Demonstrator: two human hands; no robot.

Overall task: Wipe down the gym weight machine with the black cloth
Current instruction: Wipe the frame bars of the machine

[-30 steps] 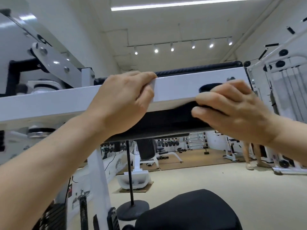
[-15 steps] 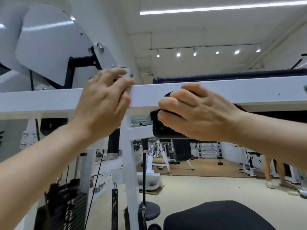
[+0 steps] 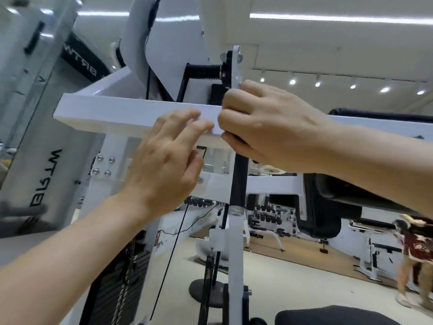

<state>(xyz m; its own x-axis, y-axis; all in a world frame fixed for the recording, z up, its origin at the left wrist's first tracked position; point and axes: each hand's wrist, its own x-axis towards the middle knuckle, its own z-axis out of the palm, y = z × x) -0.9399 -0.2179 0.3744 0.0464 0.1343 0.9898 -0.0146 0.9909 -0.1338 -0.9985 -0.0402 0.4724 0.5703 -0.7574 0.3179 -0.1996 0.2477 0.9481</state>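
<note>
The weight machine's white crossbar [image 3: 112, 113] runs across the view at chest height. My right hand [image 3: 269, 127] is curled over the bar and grips the black cloth [image 3: 230, 137] against it. Only a dark edge of the cloth shows under my fingers. My left hand [image 3: 168, 158] is just to the left of it, fingers loose and slightly spread, fingertips touching the bar's front face.
A black rod [image 3: 239, 181] and white upright [image 3: 235, 266] stand under my right hand. The weight stack [image 3: 112, 292] is at lower left, a black pad [image 3: 328, 202] at right and a black seat [image 3: 328, 316] below. A person [image 3: 412, 252] walks at far right.
My right hand has slid the cloth leftward along the bar. My left hand has let go of its grip over the bar's top and now only touches the front face.
</note>
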